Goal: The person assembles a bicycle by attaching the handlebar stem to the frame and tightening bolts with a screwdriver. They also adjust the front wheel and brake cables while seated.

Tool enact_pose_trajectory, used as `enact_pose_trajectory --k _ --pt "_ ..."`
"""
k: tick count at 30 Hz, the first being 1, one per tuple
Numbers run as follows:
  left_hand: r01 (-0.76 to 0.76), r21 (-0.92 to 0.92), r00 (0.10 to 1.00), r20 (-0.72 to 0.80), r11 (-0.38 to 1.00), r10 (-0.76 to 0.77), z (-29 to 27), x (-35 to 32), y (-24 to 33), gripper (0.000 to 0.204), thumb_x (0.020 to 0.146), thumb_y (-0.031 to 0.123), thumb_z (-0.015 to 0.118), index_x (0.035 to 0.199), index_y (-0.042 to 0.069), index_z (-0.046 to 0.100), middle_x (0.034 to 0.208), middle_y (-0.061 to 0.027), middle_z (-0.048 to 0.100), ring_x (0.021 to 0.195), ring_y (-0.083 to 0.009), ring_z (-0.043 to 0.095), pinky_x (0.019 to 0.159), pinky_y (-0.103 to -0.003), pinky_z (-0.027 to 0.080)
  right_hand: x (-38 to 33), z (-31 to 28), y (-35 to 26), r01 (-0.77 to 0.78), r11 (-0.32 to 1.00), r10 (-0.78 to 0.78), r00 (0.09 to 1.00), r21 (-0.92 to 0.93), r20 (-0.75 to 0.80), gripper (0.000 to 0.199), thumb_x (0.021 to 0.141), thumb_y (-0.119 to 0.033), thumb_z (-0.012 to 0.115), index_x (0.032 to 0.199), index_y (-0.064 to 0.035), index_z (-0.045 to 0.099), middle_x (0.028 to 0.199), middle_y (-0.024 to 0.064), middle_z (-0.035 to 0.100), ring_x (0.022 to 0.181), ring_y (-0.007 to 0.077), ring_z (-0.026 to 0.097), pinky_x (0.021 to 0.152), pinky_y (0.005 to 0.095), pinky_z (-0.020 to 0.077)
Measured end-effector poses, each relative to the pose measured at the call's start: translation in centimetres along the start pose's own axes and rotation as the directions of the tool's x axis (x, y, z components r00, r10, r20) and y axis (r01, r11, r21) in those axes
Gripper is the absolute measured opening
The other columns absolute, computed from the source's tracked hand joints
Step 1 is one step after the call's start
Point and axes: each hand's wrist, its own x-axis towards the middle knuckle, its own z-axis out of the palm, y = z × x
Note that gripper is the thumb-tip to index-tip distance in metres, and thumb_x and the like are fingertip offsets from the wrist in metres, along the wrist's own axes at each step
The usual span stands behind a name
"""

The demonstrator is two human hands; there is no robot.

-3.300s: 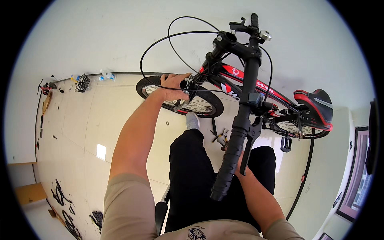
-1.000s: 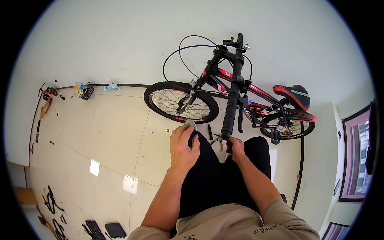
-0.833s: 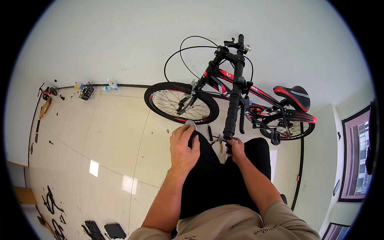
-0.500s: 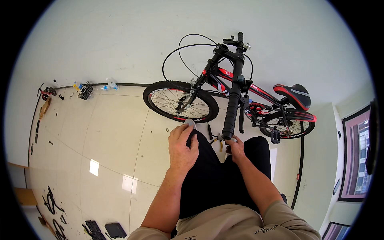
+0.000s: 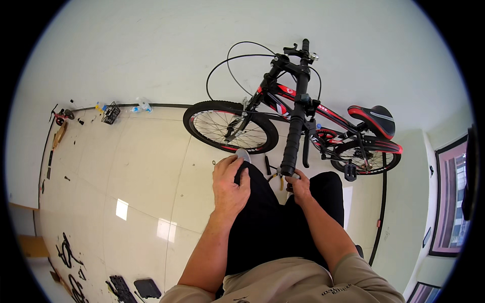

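Note:
In front of me stands a black bicycle with red and white trim, its front wheel to the left and its saddle to the right. My left hand lies over my left knee, thumb apart from the fingers, holding nothing. Just below the end of the black handlebar grip, my right hand is closed round something; only a small greyish end shows, too little to name. Beside it on the floor lie pliers with yellow handles and a black-handled tool.
A wall runs behind the bicycle. On the tiled floor to the far left are a black wire basket, plastic bottles and a cardboard piece. Black parts and a dark tool case lie at the lower left. Windows stand at the right.
The whole view has shifted slightly, with the bicycle and floor items a little farther right. Both hands keep nearly the same pose and place.

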Motion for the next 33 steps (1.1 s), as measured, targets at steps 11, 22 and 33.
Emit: enact_pose_trajectory --k 11,22,33 --pt "0.020 0.011 1.000 -0.003 1.000 -0.020 -0.25 0.10 0.35 0.027 0.081 0.001 0.071 0.107 0.001 0.069 0.114 -0.0153 0.066 0.109 -0.0335 0.061 0.095 -0.041 0.050 0.48 -0.07 0.34 -0.001 0.999 0.003 0.999 -0.038 0.045 0.043 0.082 -0.003 0.072 0.124 -0.0069 0.065 0.083 0.0031 0.062 0.062 0.0122 0.054 0.057 0.0283 0.0486" --pt "-0.008 0.016 1.000 -0.017 1.000 0.009 -0.08 0.10 0.08 0.027 0.081 0.001 0.072 0.107 0.001 0.069 0.114 -0.0152 0.067 0.109 -0.0339 0.061 0.094 -0.041 0.050 0.71 -0.44 0.47 -0.024 0.999 0.026 0.998 -0.045 0.058 0.041 0.085 -0.014 0.074 0.124 -0.0062 0.064 0.087 0.0051 0.066 0.063 0.0116 0.056 0.058 0.0283 0.0488" --pt "0.009 -0.008 1.000 -0.008 1.000 -0.009 0.06 -0.07 -0.15 0.030 0.080 0.002 0.071 0.109 0.003 0.068 0.115 -0.0127 0.066 0.110 -0.0323 0.059 0.095 -0.042 0.047 0.73 -0.35 0.45 -0.027 1.000 0.026 0.997 0.005 0.067 0.040 0.085 -0.012 0.075 0.123 -0.0055 0.063 0.084 0.0055 0.066 0.060 0.0116 0.054 0.056 0.0289 0.0485"
